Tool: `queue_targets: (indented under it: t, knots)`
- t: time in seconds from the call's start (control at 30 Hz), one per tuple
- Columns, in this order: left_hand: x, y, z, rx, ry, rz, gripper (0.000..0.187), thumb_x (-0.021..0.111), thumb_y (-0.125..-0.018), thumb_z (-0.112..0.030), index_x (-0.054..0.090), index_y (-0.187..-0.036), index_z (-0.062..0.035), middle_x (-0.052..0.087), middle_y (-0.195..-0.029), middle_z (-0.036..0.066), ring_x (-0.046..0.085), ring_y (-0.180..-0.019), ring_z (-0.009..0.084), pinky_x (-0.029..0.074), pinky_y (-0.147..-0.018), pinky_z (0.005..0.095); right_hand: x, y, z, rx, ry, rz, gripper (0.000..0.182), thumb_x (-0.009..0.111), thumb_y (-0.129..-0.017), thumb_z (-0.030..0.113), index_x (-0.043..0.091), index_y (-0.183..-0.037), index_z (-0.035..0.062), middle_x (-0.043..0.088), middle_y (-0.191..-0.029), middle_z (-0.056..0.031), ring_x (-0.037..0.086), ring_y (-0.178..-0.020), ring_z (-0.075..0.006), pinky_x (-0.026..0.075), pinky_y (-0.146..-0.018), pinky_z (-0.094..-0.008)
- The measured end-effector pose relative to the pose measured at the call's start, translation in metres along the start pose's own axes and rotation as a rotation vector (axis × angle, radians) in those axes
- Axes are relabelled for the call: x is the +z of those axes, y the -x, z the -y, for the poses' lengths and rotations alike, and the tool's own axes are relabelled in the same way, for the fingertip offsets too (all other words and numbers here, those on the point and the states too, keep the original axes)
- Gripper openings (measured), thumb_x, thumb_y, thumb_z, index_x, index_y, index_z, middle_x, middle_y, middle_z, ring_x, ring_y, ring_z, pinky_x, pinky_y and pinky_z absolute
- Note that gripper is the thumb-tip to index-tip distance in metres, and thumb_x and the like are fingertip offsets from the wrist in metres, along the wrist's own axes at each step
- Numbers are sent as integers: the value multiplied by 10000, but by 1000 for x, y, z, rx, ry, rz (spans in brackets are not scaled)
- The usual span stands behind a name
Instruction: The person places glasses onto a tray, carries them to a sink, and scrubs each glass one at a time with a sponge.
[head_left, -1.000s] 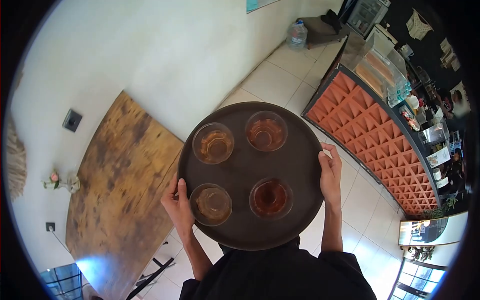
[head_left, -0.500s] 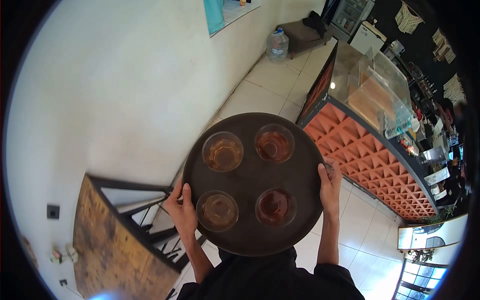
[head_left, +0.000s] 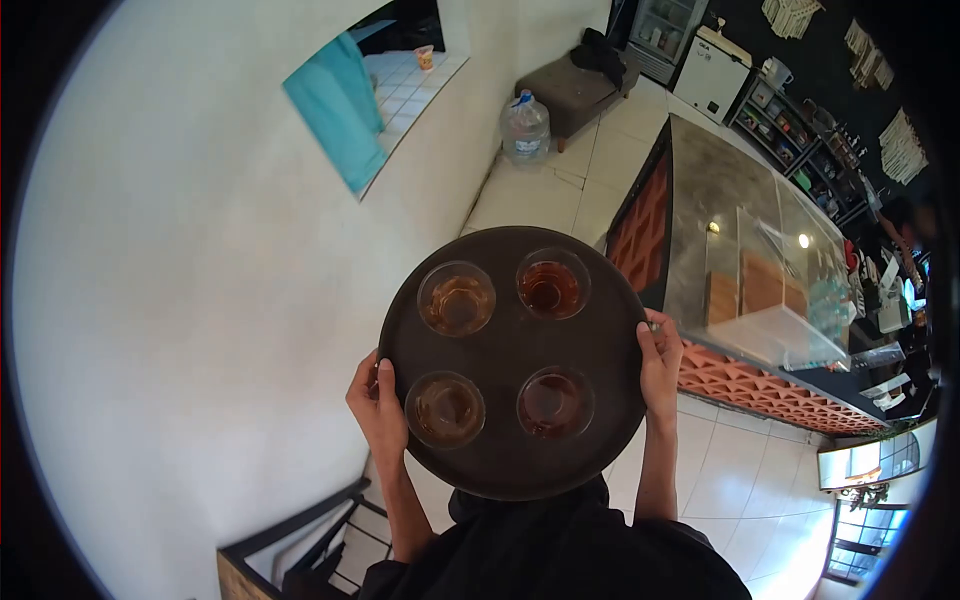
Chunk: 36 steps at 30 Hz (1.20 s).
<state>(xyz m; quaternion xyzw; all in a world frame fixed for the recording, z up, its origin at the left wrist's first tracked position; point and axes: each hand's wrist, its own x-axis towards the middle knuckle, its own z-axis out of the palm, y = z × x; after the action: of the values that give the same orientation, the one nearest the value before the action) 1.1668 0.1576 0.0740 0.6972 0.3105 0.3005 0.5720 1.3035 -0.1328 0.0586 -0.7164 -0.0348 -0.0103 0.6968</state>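
A round dark tray (head_left: 505, 340) is held level in front of the body. My left hand (head_left: 378, 402) grips its left rim, thumb on top and fingers underneath. On the right rim my right hand (head_left: 660, 362) is closed in the same way. Four clear glasses stand apart on the tray: the back left glass (head_left: 457, 299) and front left glass (head_left: 446, 409) hold amber-brown liquid, while the back right glass (head_left: 553, 284) and front right glass (head_left: 555, 402) hold redder liquid.
A counter (head_left: 700, 220) with clear display boxes and terracotta latticework is at the right. Ahead are a large water bottle (head_left: 526, 128), a grey bench (head_left: 570, 90) and a white freezer (head_left: 712, 76). A white wall (head_left: 200, 260) runs along the left; a wooden table's corner (head_left: 240, 580) is lower left.
The view has moved forward: the wooden table has slid down and mostly out of sight, and more of the wall opening and counter top shows. Both hands still hold the tray.
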Motion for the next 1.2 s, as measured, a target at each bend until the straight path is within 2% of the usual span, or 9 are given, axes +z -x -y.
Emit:
queue_targets:
  t: [0.07,0.17,0.23,0.33,0.47,0.67,0.8,0.9,1.2]
  knots:
    - [36,-39,3,-27,30,10,272,510,-908,-148,595,-1057,63,624,-793,73,534,-710,89,429,-615,230,10,-50,-6,85,-117,-20,163,459,-932,59,513,-1069,-10,630,-896,-74,580,-794,-93,423,-761,-207]
    - [97,-105,9,40,-140,7,275,507,-912,-154,591,-1066,58,621,-811,73,529,-707,92,419,-607,233,21,-138,-27,0,-102,-12,168,463,-925,50,512,-1073,-12,622,-898,-70,576,-792,-90,430,-742,-212]
    - [140,-142,4,-18,-84,-7,281,515,-911,-167,587,-1069,54,615,-812,70,526,-698,98,408,-595,238,21,-195,-42,-5,-83,-18,172,463,-918,39,511,-1075,-14,621,-912,-75,574,-805,-92,433,-739,-217]
    - [204,-200,9,45,-40,-11,274,523,-906,-170,589,-1054,51,605,-793,63,515,-694,97,396,-582,243,26,-281,-60,-18,-71,-42,182,459,-905,20,510,-1075,-18,621,-927,-86,571,-834,-99,435,-745,-228]
    - [280,-273,5,16,-41,25,267,529,-904,-173,591,-1042,47,596,-792,59,508,-698,99,395,-601,242,22,-386,-47,-3,-89,-7,197,450,-897,13,512,-1081,-21,624,-916,-91,563,-846,-105,427,-769,-235]
    - [422,-404,0,18,28,104,246,527,-903,-173,592,-1027,29,592,-822,50,512,-742,99,388,-641,230,19,-554,-65,19,-64,-110,210,454,-902,26,513,-1097,-24,635,-881,-101,576,-823,-113,440,-743,-236]
    - [523,-481,-18,-13,97,178,236,521,-907,-161,586,-1025,32,601,-868,53,522,-781,97,404,-699,229,10,-657,-70,67,-186,-184,216,464,-908,35,515,-1107,-31,636,-900,-110,575,-841,-108,438,-759,-231]
    - [611,-536,-40,-9,134,240,239,518,-911,-160,587,-1025,38,608,-880,58,527,-790,99,413,-732,232,-10,-728,-70,30,-84,-276,215,481,-907,47,515,-1103,-33,638,-935,-113,580,-840,-108,448,-755,-235]
    - [866,-669,-78,-23,217,595,267,528,-909,-159,593,-1060,52,613,-888,50,535,-809,94,417,-761,230,-82,-904,-79,50,-152,-588,222,486,-911,78,507,-1108,-24,647,-903,-119,592,-806,-115,455,-735,-230]
